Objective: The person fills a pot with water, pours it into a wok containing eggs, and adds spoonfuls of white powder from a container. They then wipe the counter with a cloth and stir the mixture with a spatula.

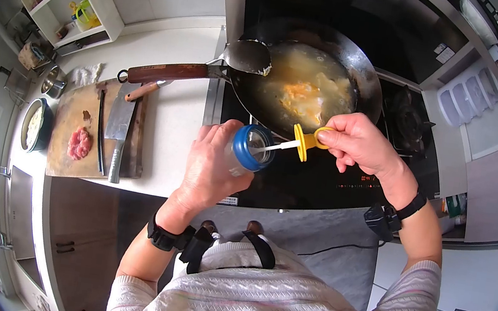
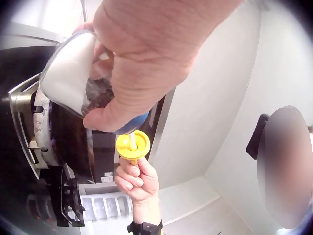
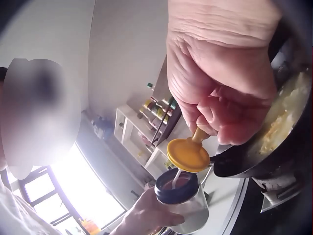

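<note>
In the head view my left hand (image 1: 206, 165) grips a clear jar with a blue rim (image 1: 239, 148), tilted beside the wok. White grainy contents (image 2: 73, 73) show through the jar wall in the left wrist view. My right hand (image 1: 362, 144) pinches the ring handle of a yellow lid (image 1: 305, 143). From that lid a white spoon stem (image 1: 284, 146) runs into the jar's mouth; its far end is hidden inside. Just beyond both hands sits a wok (image 1: 370, 86) with cloudy liquid and a yellow-white egg-like food (image 1: 304, 103).
A ladle (image 1: 247, 56) rests over the wok's left rim, near the wooden wok handle (image 1: 168, 73). To the left, a cutting board (image 1: 75, 102) bears a cleaver (image 1: 120, 118), black chopsticks (image 1: 101, 135) and raw meat (image 1: 79, 143). A second burner (image 1: 404, 117) stands right of the wok.
</note>
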Demonstrator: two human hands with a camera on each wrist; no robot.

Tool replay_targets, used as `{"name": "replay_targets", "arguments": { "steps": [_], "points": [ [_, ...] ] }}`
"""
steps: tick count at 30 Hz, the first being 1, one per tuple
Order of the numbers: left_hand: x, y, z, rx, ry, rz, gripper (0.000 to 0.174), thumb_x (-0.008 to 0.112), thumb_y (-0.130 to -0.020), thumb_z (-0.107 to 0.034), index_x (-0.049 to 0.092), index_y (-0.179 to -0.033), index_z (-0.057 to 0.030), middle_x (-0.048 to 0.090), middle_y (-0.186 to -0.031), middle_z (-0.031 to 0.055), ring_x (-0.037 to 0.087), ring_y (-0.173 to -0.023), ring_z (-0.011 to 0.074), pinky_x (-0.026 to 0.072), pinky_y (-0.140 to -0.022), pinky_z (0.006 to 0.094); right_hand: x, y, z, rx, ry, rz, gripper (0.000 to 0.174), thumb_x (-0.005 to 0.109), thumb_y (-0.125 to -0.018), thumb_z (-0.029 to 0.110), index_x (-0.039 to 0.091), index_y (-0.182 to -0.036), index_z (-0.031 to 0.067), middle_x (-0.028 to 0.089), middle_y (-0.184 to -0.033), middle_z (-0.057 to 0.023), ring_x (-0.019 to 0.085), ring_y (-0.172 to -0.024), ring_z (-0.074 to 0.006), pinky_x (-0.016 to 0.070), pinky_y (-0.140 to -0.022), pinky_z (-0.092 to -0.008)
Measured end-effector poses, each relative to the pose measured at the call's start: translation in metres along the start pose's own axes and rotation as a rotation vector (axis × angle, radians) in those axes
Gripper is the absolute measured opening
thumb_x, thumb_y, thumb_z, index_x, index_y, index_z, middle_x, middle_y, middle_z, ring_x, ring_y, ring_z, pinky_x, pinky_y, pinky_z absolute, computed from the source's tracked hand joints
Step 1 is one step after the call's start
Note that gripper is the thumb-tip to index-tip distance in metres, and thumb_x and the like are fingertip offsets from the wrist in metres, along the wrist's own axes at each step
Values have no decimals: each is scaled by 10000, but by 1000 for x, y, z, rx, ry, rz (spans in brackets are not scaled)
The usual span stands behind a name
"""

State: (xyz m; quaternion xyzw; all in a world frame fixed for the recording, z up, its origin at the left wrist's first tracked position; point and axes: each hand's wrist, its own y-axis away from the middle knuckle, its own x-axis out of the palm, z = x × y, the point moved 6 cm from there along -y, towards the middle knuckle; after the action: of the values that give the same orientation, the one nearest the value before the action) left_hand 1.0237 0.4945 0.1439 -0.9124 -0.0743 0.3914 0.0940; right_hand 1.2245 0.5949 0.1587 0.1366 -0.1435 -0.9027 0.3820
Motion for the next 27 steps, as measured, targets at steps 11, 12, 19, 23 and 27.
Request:
{"name": "replay_targets", "arguments": {
  "steps": [11, 12, 19, 23, 27],
  "points": [
    [3, 2, 4, -80, 69, -13, 728, 741, -486, -152, 481, -1158, -47, 546, -1015, 168, 514, -991, 333, 425, -876, 391, -24, 13, -11, 34, -223, -43, 216, 583, -872, 197, 536, -751, 26, 443, -579, 27, 354, -391, -18, 453, -417, -233],
    [4, 3, 5, -84, 60, -10, 732, 741, -487, -152, 480, -1161, -42, 543, -1016, 172, 516, -988, 336, 427, -874, 391, -31, 13, -13, 29, -266, -62, 209, 581, -873, 194, 539, -754, 28, 444, -579, 28, 352, -389, -19, 453, -416, -237],
    [4, 7, 7, -94, 61, 0, 744, 745, -488, -150, 479, -1173, -33, 542, -1019, 170, 526, -977, 332, 430, -873, 393, -108, 15, -12, -52, -303, -331, 184, 564, -875, 215, 540, -779, 59, 444, -567, 43, 362, -393, -20, 427, -410, -223],
    [5, 9, 7, -98, 60, 8, 740, 748, -487, -145, 483, -1168, -31, 543, -1017, 165, 526, -979, 326, 431, -874, 392, -153, 6, -8, -45, -61, -605, 216, 575, -865, 230, 536, -739, 59, 444, -559, 43, 374, -397, -29, 420, -405, -221],
    [5, 10, 6, -106, 47, 9, 735, 747, -487, -138, 484, -1164, -22, 549, -1014, 169, 525, -982, 327, 431, -876, 393, -171, 2, 3, -57, 298, -836, 244, 585, -853, 229, 548, -703, 40, 482, -559, 13, 439, -413, -63, 411, -391, -228]
  ]
}}
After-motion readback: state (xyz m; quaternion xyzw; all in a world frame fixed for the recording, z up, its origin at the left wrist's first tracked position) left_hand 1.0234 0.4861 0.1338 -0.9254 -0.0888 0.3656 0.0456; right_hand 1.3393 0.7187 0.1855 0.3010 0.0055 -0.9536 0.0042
